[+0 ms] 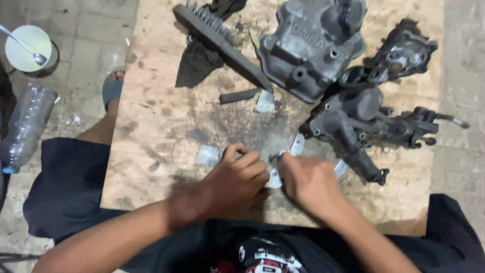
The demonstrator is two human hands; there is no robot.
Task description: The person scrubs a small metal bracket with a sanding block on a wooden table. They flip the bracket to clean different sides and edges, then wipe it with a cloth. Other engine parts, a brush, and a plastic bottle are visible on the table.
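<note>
Head view. We work over a plywood counter (151, 126), its bare wood stained dark with grease toward the middle, set over a grey paved floor (76, 30).

Our left hand (237, 177) is curled, its fingers together over a small metal piece we cannot make out. Our right hand (308, 177) is closed, fingertips pinching a thin pale gasket strip (295, 146) that lies flat on the counter between both hands.

Also on the counter: a grey cast valve cover (308, 45), a dark carburettor assembly (364, 121), a long comb-like brush (222, 45), a black rag (197, 65).

On the floor: a white bowl with spoon (28, 48), a clear plastic bottle (25, 126).
</note>
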